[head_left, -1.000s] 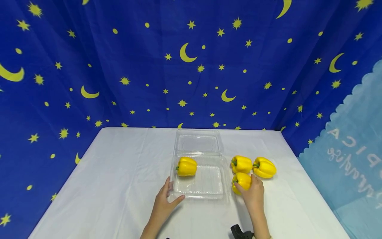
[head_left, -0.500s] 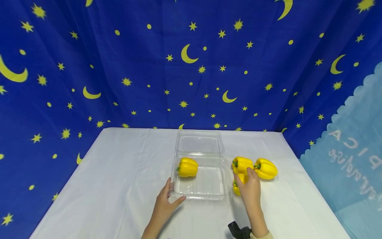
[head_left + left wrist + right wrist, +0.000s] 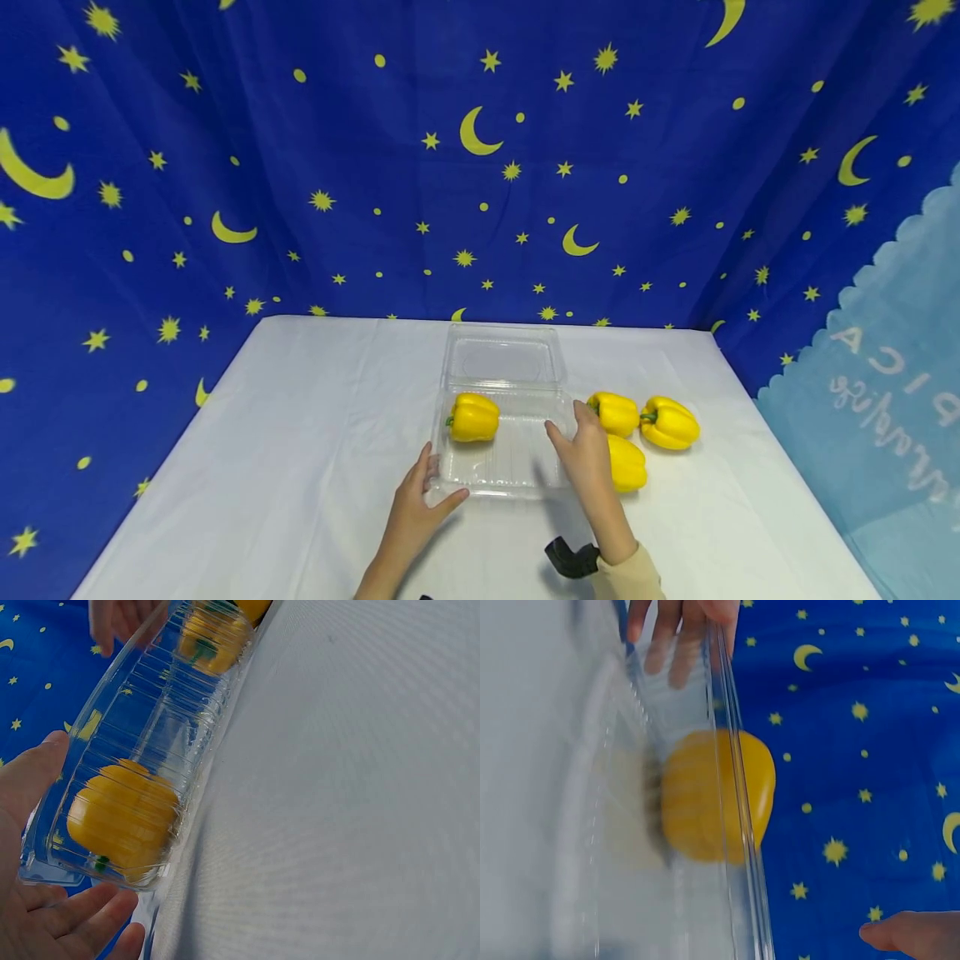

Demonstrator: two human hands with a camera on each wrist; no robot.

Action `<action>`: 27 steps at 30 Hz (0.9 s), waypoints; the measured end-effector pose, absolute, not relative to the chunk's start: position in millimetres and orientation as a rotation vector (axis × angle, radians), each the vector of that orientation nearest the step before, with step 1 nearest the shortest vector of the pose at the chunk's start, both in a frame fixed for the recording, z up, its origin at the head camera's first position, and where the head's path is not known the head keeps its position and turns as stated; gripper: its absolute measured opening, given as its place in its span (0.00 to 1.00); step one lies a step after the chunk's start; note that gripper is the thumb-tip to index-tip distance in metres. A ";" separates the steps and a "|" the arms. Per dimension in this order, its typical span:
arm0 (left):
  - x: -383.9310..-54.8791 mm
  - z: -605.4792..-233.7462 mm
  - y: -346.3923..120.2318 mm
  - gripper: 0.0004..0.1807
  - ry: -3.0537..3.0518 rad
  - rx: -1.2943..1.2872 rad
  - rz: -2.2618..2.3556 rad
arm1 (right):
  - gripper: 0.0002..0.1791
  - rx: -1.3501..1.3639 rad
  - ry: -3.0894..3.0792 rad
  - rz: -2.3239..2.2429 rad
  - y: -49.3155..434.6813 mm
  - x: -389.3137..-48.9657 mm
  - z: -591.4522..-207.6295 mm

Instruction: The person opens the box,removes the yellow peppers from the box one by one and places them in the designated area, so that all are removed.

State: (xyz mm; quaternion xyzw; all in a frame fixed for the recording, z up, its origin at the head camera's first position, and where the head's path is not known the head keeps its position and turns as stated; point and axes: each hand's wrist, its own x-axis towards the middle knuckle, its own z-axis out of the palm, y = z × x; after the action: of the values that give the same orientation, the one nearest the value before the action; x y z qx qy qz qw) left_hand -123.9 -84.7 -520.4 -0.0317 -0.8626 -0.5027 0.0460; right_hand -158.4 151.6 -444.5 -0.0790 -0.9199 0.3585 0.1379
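A clear plastic clamshell container [image 3: 517,471] lies on the table with its lid [image 3: 502,360] folded back. One yellow bell pepper [image 3: 474,418] lies on its side in the left part of the base. At the front left corner, my left hand [image 3: 411,517] rests against the container, thumb and fingers spread around that corner. My right hand [image 3: 587,454] hovers at the container's right rim, thumb and fingers apart, nothing between them. Just right of it are three more bell peppers: a near one [image 3: 628,465] partly hidden by the hand, a back one [image 3: 615,414] and an outer one [image 3: 670,423].
A white cloth [image 3: 315,433] covers the table. Behind it hangs a blue curtain [image 3: 360,167] with moons and stars, and a light blue cloth [image 3: 900,400] hangs at the right. A black device [image 3: 573,560] sits by the right wrist.
My right hand has moved left from the near bell pepper to the container's right rim, without a pepper. My left hand stays at the corner.
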 end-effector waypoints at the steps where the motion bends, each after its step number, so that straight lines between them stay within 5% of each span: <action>1: -124.1 -520.2 -84.5 0.51 -2.626 -0.100 -1.538 | 0.33 -0.219 -2.665 1.031 148.2 -160.1 -444.3; 27: -124.7 -520.1 -84.9 0.51 -2.617 -0.116 -1.539 | 0.33 -0.034 -2.607 1.124 95.6 -177.8 -450.2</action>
State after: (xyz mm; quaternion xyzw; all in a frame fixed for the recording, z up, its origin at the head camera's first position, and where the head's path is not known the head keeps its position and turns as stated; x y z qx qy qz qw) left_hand -124.7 -84.9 -520.1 -0.0380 -0.8603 -0.5058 0.0516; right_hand -177.8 95.6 -450.2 -0.0119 -0.9078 0.3913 0.1504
